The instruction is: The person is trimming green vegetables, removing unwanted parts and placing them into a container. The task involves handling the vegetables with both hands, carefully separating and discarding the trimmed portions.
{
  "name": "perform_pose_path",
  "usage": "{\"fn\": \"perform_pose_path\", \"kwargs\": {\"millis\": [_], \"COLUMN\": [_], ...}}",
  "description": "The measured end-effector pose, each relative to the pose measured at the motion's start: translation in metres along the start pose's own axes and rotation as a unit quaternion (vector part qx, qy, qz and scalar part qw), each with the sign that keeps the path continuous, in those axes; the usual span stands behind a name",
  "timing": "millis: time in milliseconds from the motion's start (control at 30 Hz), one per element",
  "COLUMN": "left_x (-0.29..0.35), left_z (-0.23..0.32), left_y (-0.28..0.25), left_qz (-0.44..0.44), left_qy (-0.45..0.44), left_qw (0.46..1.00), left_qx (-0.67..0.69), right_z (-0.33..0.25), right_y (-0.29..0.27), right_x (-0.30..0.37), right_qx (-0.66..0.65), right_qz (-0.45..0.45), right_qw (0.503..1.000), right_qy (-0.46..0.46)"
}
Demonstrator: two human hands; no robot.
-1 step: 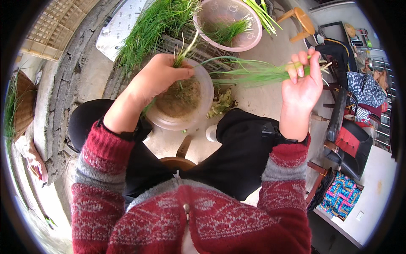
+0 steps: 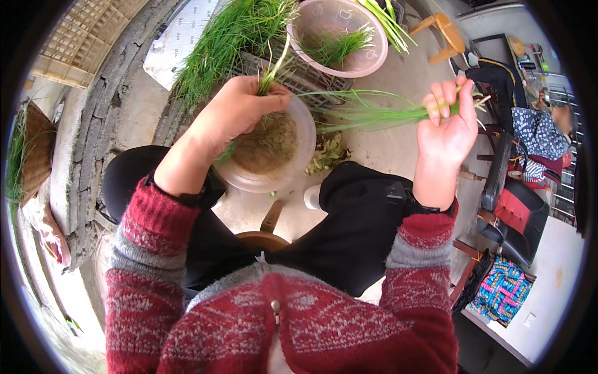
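Note:
My left hand is closed around a small bunch of thin scallions, their pale root ends sticking up past my thumb. It hovers over the left part of a pale round basin with cloudy brownish water and bits of green in it. Out to the right, my right hand is raised with the palm toward me, its fingers curled on another few thin scallions. Their white roots point right and their long green leaves trail left toward the basin.
Behind the basin, a large heap of scallions lies by a grey crate. A pink basin holds more scallions. Wilted leaves lie on the floor. Right are a wooden stool and a black-and-red chair; a woven basket stands far left.
The fingers of my right hand have curled in slightly more around the scallions. My left hand has barely moved.

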State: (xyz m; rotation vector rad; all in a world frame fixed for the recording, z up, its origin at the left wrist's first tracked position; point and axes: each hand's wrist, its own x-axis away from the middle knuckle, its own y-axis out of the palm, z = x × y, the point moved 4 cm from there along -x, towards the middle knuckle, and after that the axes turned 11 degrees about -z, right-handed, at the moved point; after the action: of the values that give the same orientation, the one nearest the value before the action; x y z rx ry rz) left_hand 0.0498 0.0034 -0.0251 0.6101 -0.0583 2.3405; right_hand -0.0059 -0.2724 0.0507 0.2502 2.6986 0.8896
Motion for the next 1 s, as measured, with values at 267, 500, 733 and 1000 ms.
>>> {"fn": "perform_pose_path", "kwargs": {"millis": [267,500,733,1000], "left_x": [0.004,0.006,0.009,0.009], "left_z": [0.018,0.021,0.024,0.021], "left_y": [0.015,0.031,0.042,0.048], "left_qz": [-0.175,-0.234,-0.261,-0.288], "left_qy": [0.147,0.109,0.096,0.09], "left_qw": [0.945,0.925,0.926,0.916], "left_qx": [0.234,0.277,0.257,0.265], "right_z": [0.026,0.053,0.056,0.052], "right_y": [0.025,0.053,0.061,0.052], "right_x": [0.003,0.019,0.016,0.015], "right_qx": [0.005,0.083,0.231,0.263], "right_qz": [-0.131,-0.096,-0.08,-0.056], "right_qw": [0.977,0.953,0.946,0.943], "right_qy": [0.167,0.274,0.212,0.196]}}
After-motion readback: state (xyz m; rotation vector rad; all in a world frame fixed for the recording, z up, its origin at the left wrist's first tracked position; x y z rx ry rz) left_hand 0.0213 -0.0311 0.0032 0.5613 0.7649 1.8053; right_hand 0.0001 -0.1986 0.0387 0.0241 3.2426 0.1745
